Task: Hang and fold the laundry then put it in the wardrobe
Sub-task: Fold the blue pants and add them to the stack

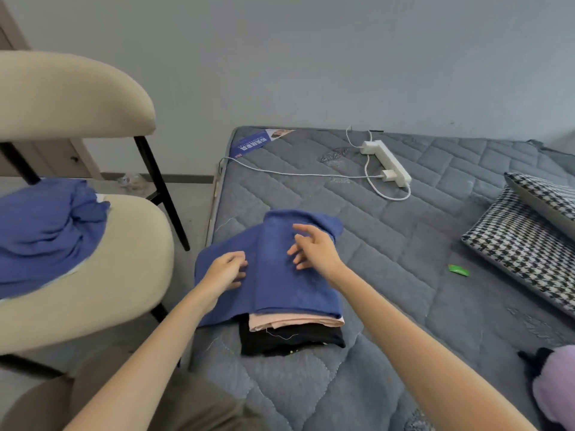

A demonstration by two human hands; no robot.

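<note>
Lying under both hands, the blue garment topped the folded stack, long axis running away from the person. The right hand hovered spread, released. The left hand, fingers curled, sat on the unfolded left flap, grasp uncertain.

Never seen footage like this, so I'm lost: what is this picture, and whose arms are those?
No machine: a person wears a camera on the head, looking down at their bare arms. On a grey mattress lies a stack: a blue garment on top, a peach piece under it, a black piece lowest. The right hand, fingers spread, is over the blue garment; the left hand, fingers curled, lies at its fold; whether it pinches, I cannot tell. A crumpled blue cloth lies on the chair.
</note>
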